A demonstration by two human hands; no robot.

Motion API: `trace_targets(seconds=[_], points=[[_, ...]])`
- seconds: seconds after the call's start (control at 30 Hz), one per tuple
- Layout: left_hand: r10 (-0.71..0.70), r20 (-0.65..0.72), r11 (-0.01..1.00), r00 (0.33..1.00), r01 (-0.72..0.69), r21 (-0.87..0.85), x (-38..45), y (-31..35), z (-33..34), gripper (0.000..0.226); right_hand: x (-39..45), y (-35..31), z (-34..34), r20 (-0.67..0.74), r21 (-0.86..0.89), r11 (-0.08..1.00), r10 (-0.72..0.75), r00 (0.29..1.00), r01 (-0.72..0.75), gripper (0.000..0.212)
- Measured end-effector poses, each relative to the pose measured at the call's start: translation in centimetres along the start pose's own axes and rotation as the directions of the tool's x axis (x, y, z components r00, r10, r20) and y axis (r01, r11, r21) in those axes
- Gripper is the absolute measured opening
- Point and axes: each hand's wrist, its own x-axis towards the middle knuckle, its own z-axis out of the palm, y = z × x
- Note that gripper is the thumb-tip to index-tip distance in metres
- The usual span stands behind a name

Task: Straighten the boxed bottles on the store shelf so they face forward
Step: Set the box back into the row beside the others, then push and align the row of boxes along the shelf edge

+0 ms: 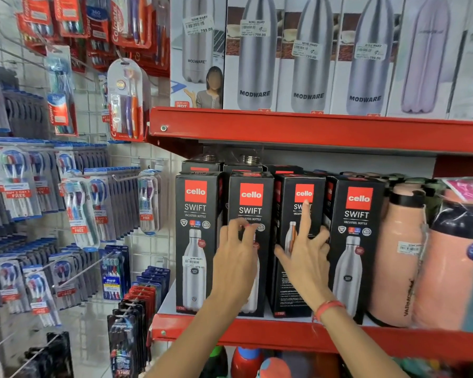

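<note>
Several black Cello Swift bottle boxes stand in a row on the middle red shelf (257, 334). The leftmost box (195, 227) and the rightmost box (357, 241) face forward. My left hand (236, 257) rests with fingers spread on the front of the second box (250, 203). My right hand (306, 249) lies against the third box (298, 192), which is turned so its left side panel shows; the index finger points up its front and the thumb reaches to its left edge. More boxes stand behind the front row.
Peach and pink loose bottles (399, 255) crowd the shelf's right end. White Modware bottle boxes (309, 64) fill the shelf above. Toothbrush packs (79, 214) hang on hooks on the wire wall to the left. Coloured bottles (246, 361) sit on the shelf below.
</note>
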Motion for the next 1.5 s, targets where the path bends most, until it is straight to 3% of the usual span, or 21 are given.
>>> trace_targets(seconds=[0.2,0.33,0.47,0.6,0.73,1.07,1.2,1.27,1.37,1.43,1.5], points=[[0.028,0.061,0.986,0.998,-0.017,-0.165,0.3,1.7,-0.9,0.056,-0.7,1.2,-3.6,-0.022,0.063,0.988,-0.142,0.99,0.143,0.106],[-0.008,0.259,0.9,0.966,0.121,-0.42,1.1,2.6,-1.2,0.09,-0.5,1.6,-7.7,0.015,0.276,0.934,-0.239,0.971,0.226,0.111],[0.002,0.508,0.786,0.861,0.313,-0.533,1.0,3.2,-1.3,0.115,0.4,3.2,-10.5,0.163,0.495,0.836,-0.359,0.919,0.239,0.112],[-0.088,0.392,0.832,0.916,0.284,-0.477,0.7,4.7,-1.3,0.123,1.8,4.3,-10.8,0.309,0.67,0.73,-0.435,0.846,0.131,0.111],[-0.212,0.295,0.846,0.932,0.326,-0.422,0.3,6.8,-0.2,0.12,3.4,4.5,-9.8,0.403,0.714,0.7,-0.428,0.809,0.015,0.107],[-0.288,0.282,0.879,0.915,0.37,-0.302,0.4,7.0,4.4,0.103,4.8,4.4,-4.2,0.401,0.745,0.641,-0.212,0.891,-0.183,0.089],[-0.27,0.313,0.88,0.91,0.365,-0.302,0.2,6.2,5.1,0.094,4.5,4.1,-3.5,0.402,0.698,0.693,-0.172,0.899,-0.179,0.084],[-0.248,0.332,0.904,0.91,0.341,-0.257,0.3,5.7,4.7,0.091,4.1,3.0,-3.5,0.336,0.698,0.7,-0.137,0.932,-0.149,0.081],[-0.176,0.318,0.96,0.932,0.234,-0.154,-0.1,4.6,2.8,0.07,2.1,1.2,-2.6,0.037,0.632,0.773,0.036,0.999,-0.051,0.073],[-0.112,0.165,0.952,0.98,0.153,-0.266,-1.4,3.1,0.7,0.048,-0.5,-0.4,-1.4,-0.18,0.606,0.793,0.068,0.981,0.057,0.064],[-0.146,0.012,0.922,0.989,0.14,-0.361,-3.0,0.8,-1.2,0.033,-3.4,-2.2,0.0,-0.283,0.618,0.762,-0.013,0.959,0.193,0.056]])
